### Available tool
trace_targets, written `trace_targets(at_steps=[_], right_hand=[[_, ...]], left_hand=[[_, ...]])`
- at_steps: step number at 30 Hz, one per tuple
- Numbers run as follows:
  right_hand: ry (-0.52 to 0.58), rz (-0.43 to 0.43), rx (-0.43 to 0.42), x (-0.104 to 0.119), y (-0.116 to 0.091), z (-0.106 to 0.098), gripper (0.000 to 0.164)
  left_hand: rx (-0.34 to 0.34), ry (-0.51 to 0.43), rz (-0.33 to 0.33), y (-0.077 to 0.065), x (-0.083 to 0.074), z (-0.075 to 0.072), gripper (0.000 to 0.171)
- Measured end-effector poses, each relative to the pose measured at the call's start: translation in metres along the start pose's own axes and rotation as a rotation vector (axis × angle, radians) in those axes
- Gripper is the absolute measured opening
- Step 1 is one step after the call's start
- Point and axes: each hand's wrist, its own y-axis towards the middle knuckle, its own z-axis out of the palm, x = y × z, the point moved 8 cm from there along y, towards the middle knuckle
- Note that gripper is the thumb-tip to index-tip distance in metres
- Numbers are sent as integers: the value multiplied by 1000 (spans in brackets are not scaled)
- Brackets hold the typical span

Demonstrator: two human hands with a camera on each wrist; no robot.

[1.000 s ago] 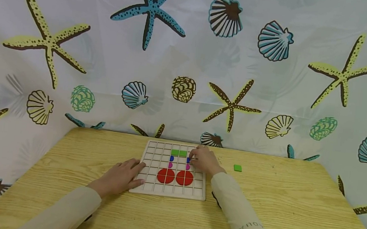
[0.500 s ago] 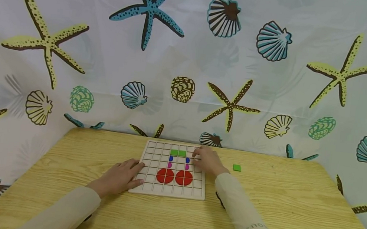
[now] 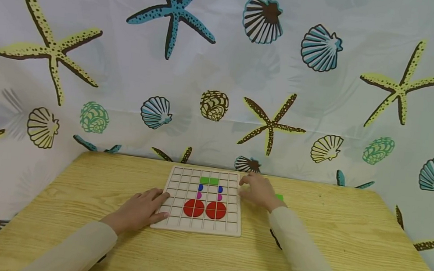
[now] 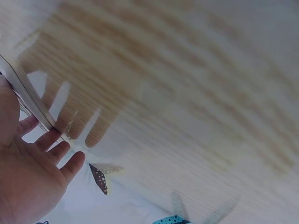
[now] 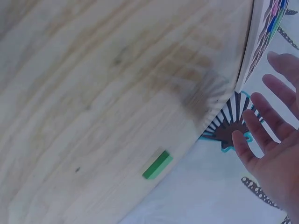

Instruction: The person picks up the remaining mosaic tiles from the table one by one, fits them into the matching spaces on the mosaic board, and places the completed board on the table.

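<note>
A white grid board (image 3: 176, 220) lies on the table in the head view. Two green squares (image 3: 209, 181), two blue half-round pieces (image 3: 201, 187), two magenta half-round pieces (image 3: 199, 195) and two red discs (image 3: 193, 208) sit on it. My left hand (image 3: 139, 209) rests at the board's left edge, thumb and fingertips touching it. Past the board's upper right edge, my right hand (image 3: 258, 191) is held above the table, fingers loosely bent, holding nothing. A loose green square (image 5: 158, 164) lies on the table, partly hidden by my right hand in the head view.
The wooden table (image 3: 180, 259) runs back to a white cloth (image 3: 191, 80) printed with starfish and shells. That cloth also hangs along both sides.
My right hand has let go of the right blue piece and moved off the board to the right, toward the loose green square. My left hand stays at the board's edge.
</note>
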Motion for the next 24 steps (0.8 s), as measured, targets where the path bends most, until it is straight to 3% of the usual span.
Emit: trace_targets(at_steps=[24], right_hand=[[47, 103, 20, -80, -42, -14, 29]], left_hand=[[25, 10, -17, 1, 1, 1, 58]])
